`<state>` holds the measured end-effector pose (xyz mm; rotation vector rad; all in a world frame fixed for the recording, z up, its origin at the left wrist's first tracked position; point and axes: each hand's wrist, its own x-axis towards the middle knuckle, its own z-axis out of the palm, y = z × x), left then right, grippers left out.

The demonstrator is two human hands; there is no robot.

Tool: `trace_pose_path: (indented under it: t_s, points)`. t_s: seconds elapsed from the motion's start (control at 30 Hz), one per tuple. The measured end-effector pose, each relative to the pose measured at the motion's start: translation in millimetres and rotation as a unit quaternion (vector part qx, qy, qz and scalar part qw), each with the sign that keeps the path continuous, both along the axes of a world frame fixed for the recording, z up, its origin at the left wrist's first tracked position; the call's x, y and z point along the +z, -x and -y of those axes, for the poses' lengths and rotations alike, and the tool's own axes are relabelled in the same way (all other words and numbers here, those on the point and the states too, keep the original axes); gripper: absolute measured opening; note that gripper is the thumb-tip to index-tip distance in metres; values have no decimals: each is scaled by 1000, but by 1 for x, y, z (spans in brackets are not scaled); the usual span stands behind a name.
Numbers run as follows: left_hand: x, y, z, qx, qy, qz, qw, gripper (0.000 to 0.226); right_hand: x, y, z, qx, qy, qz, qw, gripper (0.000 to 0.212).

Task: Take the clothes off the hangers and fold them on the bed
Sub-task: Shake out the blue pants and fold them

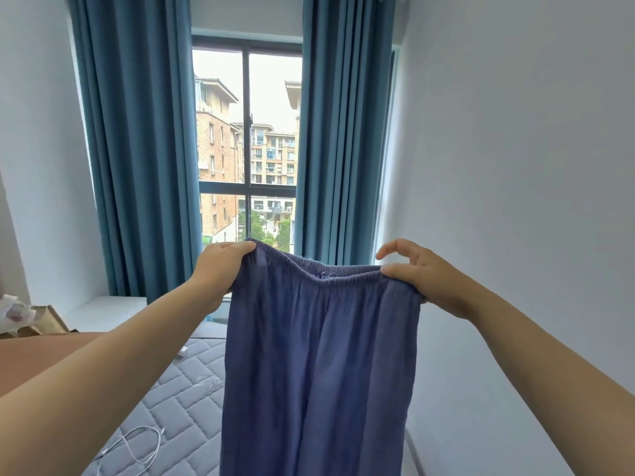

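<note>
The left hand [220,269] and right hand [422,280] grip trousers [319,355].

Daylight fills a dark-framed window [271,97] at 12 o'clock, flanked by blue curtains [137,149], apartment blocks [216,149] beyond. A white wall [515,166] rises at 3 o'clock; a quilted grey bed [185,383] lies at 7 o'clock.

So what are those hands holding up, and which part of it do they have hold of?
They hold blue trousers by the elastic waistband: left hand grips one end, right hand pinches the other.
</note>
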<state>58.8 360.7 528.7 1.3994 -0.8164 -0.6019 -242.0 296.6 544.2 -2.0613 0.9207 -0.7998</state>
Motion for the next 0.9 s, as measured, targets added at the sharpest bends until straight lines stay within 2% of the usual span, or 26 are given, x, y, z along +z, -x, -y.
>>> trace_pose_path:
  t_s: [0.1,0.23,0.3,0.4,0.5,0.57,0.63,0.7,0.8,0.9]
  points:
    - [4,3,3,2,13,-107,994,12,5,-3,-3,90,-113,86,986,24]
    - [7,8,0,-15,29,-156,987,12,4,-6,0,110,-191,169,961,31]
    - [9,12,-4,-34,47,-175,983,10,3,-8,-1,123,-213,175,953,34]
    - [11,23,-9,-83,69,-172,979,13,1,-12,-9,137,-161,143,967,33]
    - [10,34,-12,-124,68,-130,981,18,0,-25,-22,86,-13,78,993,22]
    - [10,40,-13,-141,66,-112,982,21,0,-34,-27,41,108,34,993,13]
    - [9,44,-14,-151,54,-94,983,21,0,-40,-30,17,167,39,985,10]
    - [7,46,-14,-165,32,-72,983,19,2,-42,-33,38,143,87,985,6]
    - [5,48,-17,-210,5,-27,977,20,3,-46,-36,96,52,136,985,18]
    - [5,52,-21,-252,-4,5,968,20,-1,-51,-38,88,18,154,984,23]
